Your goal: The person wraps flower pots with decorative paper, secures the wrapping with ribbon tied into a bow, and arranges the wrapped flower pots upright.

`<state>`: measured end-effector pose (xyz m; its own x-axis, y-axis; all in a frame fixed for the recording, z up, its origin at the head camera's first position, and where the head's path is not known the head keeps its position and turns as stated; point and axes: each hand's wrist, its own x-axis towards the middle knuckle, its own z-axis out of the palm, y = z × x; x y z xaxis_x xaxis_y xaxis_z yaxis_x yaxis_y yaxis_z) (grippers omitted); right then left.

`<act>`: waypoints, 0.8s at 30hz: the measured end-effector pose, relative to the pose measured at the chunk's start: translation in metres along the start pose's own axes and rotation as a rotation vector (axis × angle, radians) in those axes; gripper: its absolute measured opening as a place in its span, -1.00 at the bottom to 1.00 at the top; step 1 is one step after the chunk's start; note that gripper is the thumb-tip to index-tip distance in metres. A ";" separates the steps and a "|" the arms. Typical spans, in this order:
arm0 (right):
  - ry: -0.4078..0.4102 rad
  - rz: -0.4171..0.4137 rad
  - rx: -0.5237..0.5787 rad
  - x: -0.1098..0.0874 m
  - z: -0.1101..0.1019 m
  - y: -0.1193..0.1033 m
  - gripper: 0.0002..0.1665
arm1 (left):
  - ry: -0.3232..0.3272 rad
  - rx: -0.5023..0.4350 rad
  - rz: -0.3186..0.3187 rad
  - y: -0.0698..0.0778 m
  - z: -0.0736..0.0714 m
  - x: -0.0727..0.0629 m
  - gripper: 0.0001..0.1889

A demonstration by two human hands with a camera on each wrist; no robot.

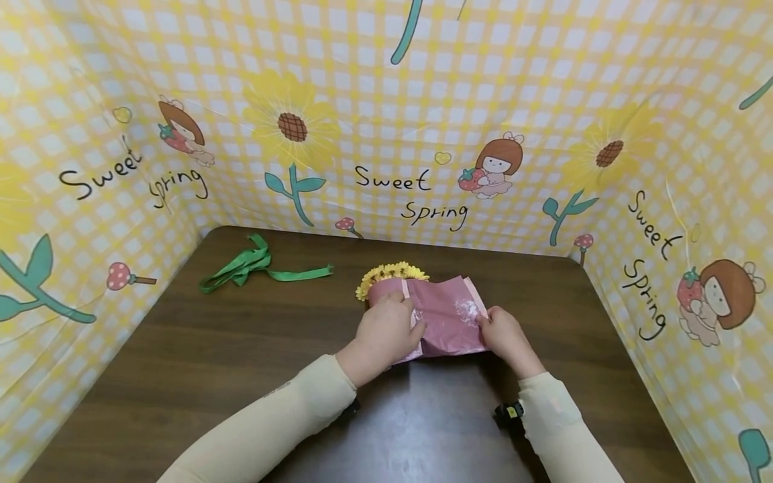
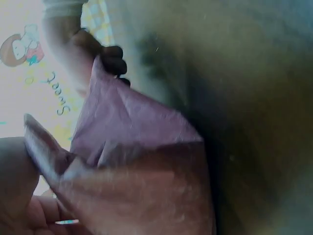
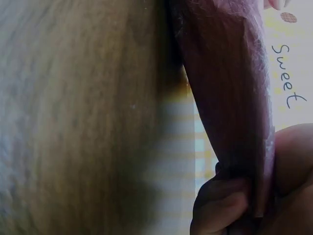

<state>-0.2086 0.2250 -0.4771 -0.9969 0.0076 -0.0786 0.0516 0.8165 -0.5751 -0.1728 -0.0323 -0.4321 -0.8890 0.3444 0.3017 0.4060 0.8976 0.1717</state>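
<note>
A dusty-pink sheet of wrapping paper (image 1: 443,312) with pale edges and white print stretches between the two hands. My left hand (image 1: 386,333) holds its left part, thumb lying over the front. At the right edge, my right hand (image 1: 508,337) pinches the paper between thumb and fingers; the right wrist view shows this grip on the paper (image 3: 230,88) from close by. Yellow flowers (image 1: 392,272) with dark centres peek out in a row behind the paper's upper left, their lower parts hidden. In the left wrist view, the paper (image 2: 142,191) appears folded and creased.
A loose green ribbon (image 1: 247,260) lies in a heap at the back left of the dark wooden table (image 1: 199,376), one end trailing right. A yellow checked cloth (image 1: 374,121) with printed flowers and lettering encloses the back and sides.
</note>
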 end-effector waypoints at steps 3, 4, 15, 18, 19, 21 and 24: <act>0.028 0.001 -0.002 -0.001 0.001 -0.001 -0.69 | 0.007 0.042 -0.002 0.005 0.003 -0.003 -0.57; 0.048 -0.002 0.001 -0.001 0.000 -0.002 -0.70 | 0.008 0.061 0.002 0.006 0.004 -0.003 -0.57; 0.204 -0.056 0.006 -0.007 -0.013 -0.020 -0.69 | 0.015 0.169 0.030 0.009 0.005 -0.003 -0.48; 0.178 -0.038 -0.012 -0.009 -0.016 -0.026 -0.66 | 0.017 0.163 0.021 0.010 0.006 -0.005 -0.45; 0.169 -0.031 -0.018 -0.009 -0.017 -0.027 -0.65 | 0.016 0.163 0.022 0.011 0.007 -0.006 -0.44; 0.154 -0.024 -0.028 -0.010 -0.018 -0.030 -0.64 | 0.018 0.172 0.024 0.014 0.009 -0.007 -0.45; 0.131 -0.019 -0.030 -0.011 -0.019 -0.034 -0.62 | 0.030 0.195 0.032 0.016 0.011 -0.010 -0.48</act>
<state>-0.2009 0.2088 -0.4412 -0.9970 0.0654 0.0402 0.0325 0.8338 -0.5511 -0.1602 -0.0183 -0.4430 -0.8685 0.3679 0.3324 0.3826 0.9236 -0.0225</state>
